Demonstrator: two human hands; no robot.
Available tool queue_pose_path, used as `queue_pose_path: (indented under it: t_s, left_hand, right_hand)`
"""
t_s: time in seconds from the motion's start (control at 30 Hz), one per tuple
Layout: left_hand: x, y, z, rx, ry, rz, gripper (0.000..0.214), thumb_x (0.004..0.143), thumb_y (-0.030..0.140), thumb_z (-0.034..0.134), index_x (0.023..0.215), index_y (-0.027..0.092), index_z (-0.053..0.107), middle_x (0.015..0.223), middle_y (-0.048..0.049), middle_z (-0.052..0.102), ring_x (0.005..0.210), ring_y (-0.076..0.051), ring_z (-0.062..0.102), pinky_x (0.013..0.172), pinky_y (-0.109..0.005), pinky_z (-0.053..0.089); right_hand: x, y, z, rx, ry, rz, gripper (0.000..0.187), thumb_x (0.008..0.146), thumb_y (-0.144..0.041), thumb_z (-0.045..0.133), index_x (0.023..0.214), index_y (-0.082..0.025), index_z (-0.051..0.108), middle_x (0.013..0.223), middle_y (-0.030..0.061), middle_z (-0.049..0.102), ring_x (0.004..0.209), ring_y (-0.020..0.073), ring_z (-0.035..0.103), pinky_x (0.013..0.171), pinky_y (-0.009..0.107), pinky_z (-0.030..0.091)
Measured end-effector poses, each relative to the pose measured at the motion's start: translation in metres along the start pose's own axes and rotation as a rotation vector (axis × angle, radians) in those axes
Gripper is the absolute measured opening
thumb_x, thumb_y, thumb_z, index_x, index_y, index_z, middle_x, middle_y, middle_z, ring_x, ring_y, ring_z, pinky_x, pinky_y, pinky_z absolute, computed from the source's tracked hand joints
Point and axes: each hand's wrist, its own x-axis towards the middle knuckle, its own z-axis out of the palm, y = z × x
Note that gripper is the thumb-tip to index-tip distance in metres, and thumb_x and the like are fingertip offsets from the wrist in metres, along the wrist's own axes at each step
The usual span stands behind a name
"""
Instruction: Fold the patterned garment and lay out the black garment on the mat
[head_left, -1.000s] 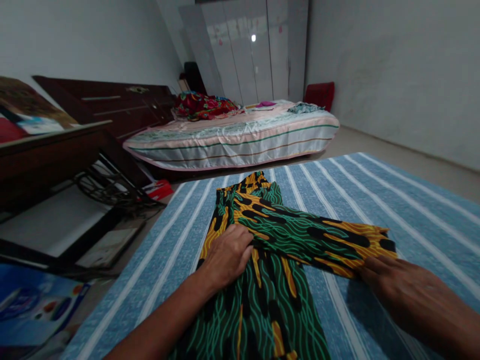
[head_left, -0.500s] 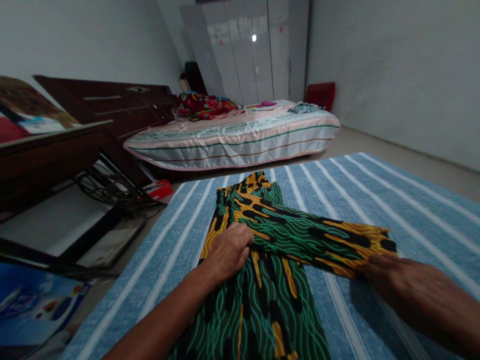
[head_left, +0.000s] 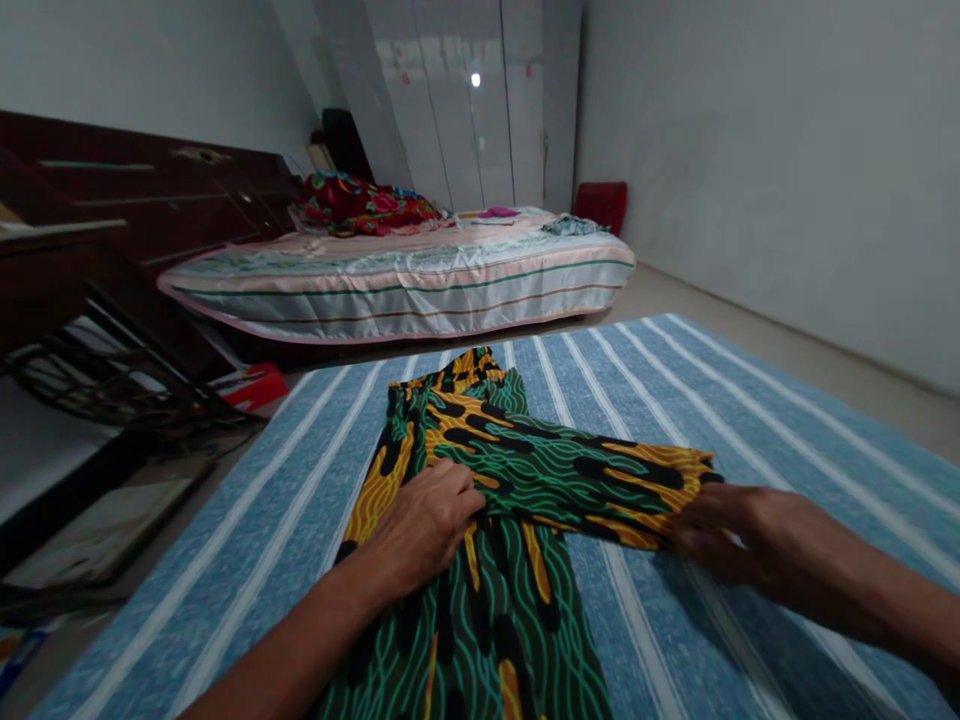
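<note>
A green, black and yellow patterned garment (head_left: 480, 600) lies lengthwise on the blue striped cloth. One long narrow part of it (head_left: 570, 470) stretches across to the right, over the rest. At its far end is a gathered band (head_left: 472, 370). My left hand (head_left: 435, 515) is closed, fingers curled on the fabric at the lower edge of the crossing part; its fingertips are partly hidden. My right hand (head_left: 727, 525) grips the outer end of that part, pulled out straight and slightly raised over the cloth, casting a shadow.
The blue and white striped cloth (head_left: 247, 540) covers the surface before me. Beyond it stands a bed (head_left: 420, 290) with a red floral bundle (head_left: 367, 205). At left are a dark table with a metal wheel (head_left: 82, 370) and a red box (head_left: 251, 385) on the floor.
The view has turned to the right, so everything sits further left. Both hands keep their hold, and my right hand's wrist is more raised and bent at the garment's end.
</note>
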Motion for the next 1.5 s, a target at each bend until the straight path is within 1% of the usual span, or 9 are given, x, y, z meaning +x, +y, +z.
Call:
queue_pose_path:
  t_s: [0.17,0.3,0.4,0.57,0.7,0.87,1.27,1.37,1.5]
  left_hand:
    - [-0.001,0.0,0.006,0.011,0.028,0.024,0.021,0.086,0.01,0.042,0.069,0.018,0.052,0.078,-0.0044,0.053,0.074,-0.018,0.046,0.065,-0.031,0.037]
    - [-0.003,0.0,0.009,-0.003,0.041,0.02,0.021,0.087,0.008,0.04,0.073,0.017,0.053,0.081,-0.0053,0.054,0.076,-0.018,0.046,0.067,-0.032,0.038]
    - [-0.004,0.001,0.012,-0.022,0.065,0.01,0.022,0.087,0.008,0.04,0.074,0.018,0.054,0.083,-0.0052,0.055,0.077,-0.018,0.046,0.068,-0.032,0.038]
    - [-0.005,0.003,0.012,-0.031,0.055,-0.009,0.021,0.087,0.008,0.041,0.073,0.018,0.053,0.08,-0.0045,0.054,0.076,-0.017,0.047,0.068,-0.03,0.038]
    - [-0.006,0.005,0.01,-0.025,0.037,-0.022,0.021,0.087,0.008,0.041,0.073,0.018,0.052,0.08,-0.0048,0.055,0.077,-0.017,0.048,0.07,-0.03,0.039]
    - [-0.006,0.006,0.01,-0.013,0.02,-0.027,0.021,0.087,0.008,0.04,0.074,0.018,0.053,0.081,-0.0052,0.056,0.078,-0.017,0.048,0.071,-0.03,0.039]
    - [-0.007,0.004,0.014,-0.03,-0.029,-0.035,0.02,0.087,0.011,0.039,0.076,0.018,0.053,0.084,-0.0053,0.056,0.08,-0.018,0.048,0.073,-0.032,0.04]
    - [-0.004,0.003,0.006,-0.064,-0.112,-0.044,0.019,0.086,0.013,0.039,0.077,0.018,0.055,0.086,-0.0056,0.058,0.083,-0.019,0.05,0.075,-0.032,0.041]
    - [0.011,-0.007,-0.015,-0.226,-0.218,-0.044,0.016,0.082,0.016,0.045,0.077,0.02,0.06,0.083,-0.0024,0.061,0.082,-0.017,0.054,0.075,-0.028,0.042]
  right_hand:
    - [0.027,0.016,-0.013,-0.098,0.011,0.086,0.033,0.094,-0.029,0.033,0.086,-0.022,0.065,0.083,0.0037,0.064,0.068,0.0131,0.06,0.059,0.023,0.041]
    - [0.05,0.02,-0.008,-0.235,-0.081,0.11,0.034,0.094,-0.025,0.034,0.085,-0.019,0.065,0.084,0.0065,0.063,0.074,0.0158,0.061,0.061,0.025,0.039]
    - [0.058,0.018,-0.002,-0.308,-0.145,0.138,0.03,0.091,-0.019,0.038,0.085,-0.017,0.067,0.085,0.0089,0.064,0.077,0.0183,0.062,0.062,0.026,0.039]
    - [0.058,0.019,0.001,-0.326,-0.146,0.164,0.028,0.087,-0.012,0.039,0.083,-0.015,0.067,0.084,0.0101,0.065,0.074,0.0189,0.064,0.057,0.026,0.037]
    - [0.061,0.026,0.0,-0.288,-0.104,0.212,0.032,0.091,-0.017,0.034,0.081,-0.015,0.064,0.087,0.0097,0.066,0.072,0.0171,0.064,0.053,0.025,0.032]
    - [0.067,0.036,0.006,-0.299,-0.076,0.293,0.033,0.093,-0.022,0.031,0.086,-0.017,0.063,0.085,0.0092,0.068,0.075,0.0203,0.065,0.052,0.026,0.028]
    - [0.066,0.043,0.009,-0.29,-0.093,0.264,0.031,0.092,-0.023,0.033,0.084,-0.018,0.062,0.088,0.0077,0.069,0.076,0.0192,0.065,0.053,0.027,0.027]
    - [0.067,0.047,0.014,-0.297,-0.075,0.271,0.029,0.092,-0.024,0.034,0.085,-0.019,0.062,0.089,0.007,0.068,0.075,0.0189,0.064,0.052,0.026,0.026]
    - [0.068,0.048,0.018,-0.302,-0.065,0.269,0.03,0.092,-0.023,0.033,0.085,-0.019,0.062,0.088,0.0071,0.067,0.075,0.0188,0.064,0.052,0.026,0.026]
